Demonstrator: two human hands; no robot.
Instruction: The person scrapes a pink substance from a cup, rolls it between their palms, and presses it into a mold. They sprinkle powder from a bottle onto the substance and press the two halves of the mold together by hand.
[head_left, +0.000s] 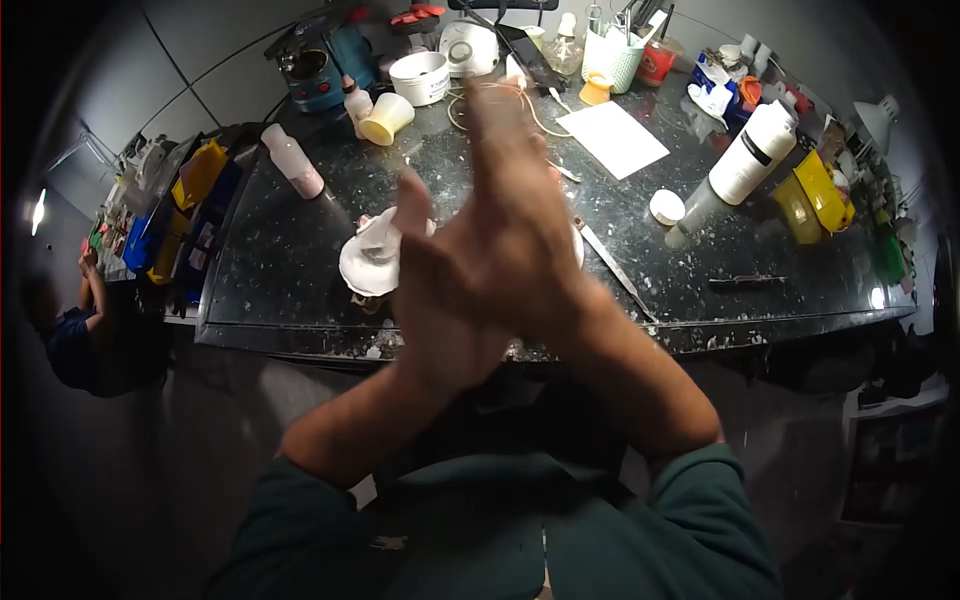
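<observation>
Over the front of the bench, my left hand (435, 310) and my right hand (530, 230) are pressed against each other, blurred by motion. The right hand lies across the left, fingers stretched upward. My left thumb stands apart; the other left fingers are mostly hidden. I see nothing held between the palms. Just behind my left hand is a white, plaster-like piece (368, 262), partly covered. To the right of my hands, a long, thin metal blade-like tool (615, 268) lies on the dark bench (270, 270).
A pink-tinted bottle (292, 162), a yellowish cup (387, 120) and a white tub (419, 79) stand back left. A white sheet (613, 140), a round white lid (667, 207) and a large white bottle (753, 153) are at right. Another person (85, 320) is far left.
</observation>
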